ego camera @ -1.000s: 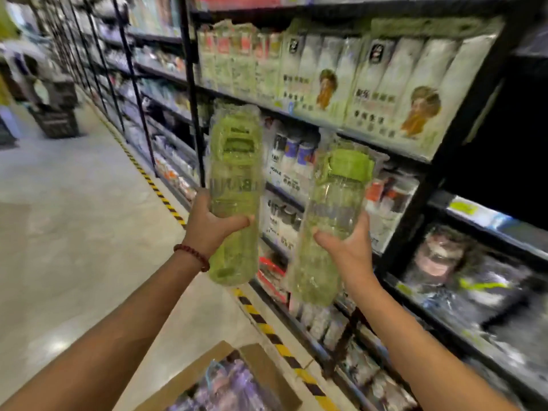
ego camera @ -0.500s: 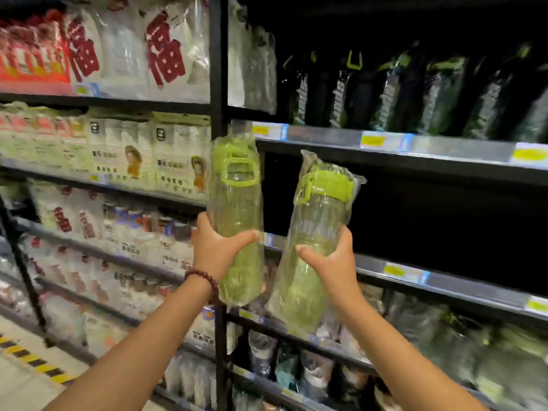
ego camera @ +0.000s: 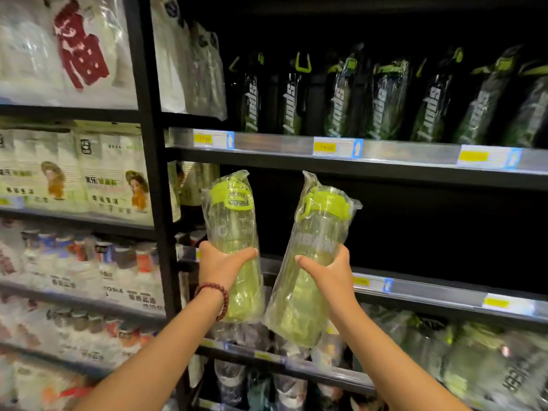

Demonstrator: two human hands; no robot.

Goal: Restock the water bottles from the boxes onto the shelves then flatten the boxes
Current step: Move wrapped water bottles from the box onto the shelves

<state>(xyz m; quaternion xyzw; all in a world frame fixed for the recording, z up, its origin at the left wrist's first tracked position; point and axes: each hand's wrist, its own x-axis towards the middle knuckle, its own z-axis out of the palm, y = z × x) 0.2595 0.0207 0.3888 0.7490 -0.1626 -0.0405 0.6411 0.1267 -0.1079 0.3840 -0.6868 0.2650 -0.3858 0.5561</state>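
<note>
Two wrapped bottles, left hand (ego camera: 221,266) gripping one (ego camera: 234,247), right hand (ego camera: 329,272) the other (ego camera: 314,262)

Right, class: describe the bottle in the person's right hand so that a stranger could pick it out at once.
Start at the dark, bare shelf bay below the row of black bottles. Two clear green-lidded bottles in plastic sleeves are held up before it. The right-hand bottle, in the right hand, is the one leaning right; the left-hand bottle stands nearly upright.
</note>
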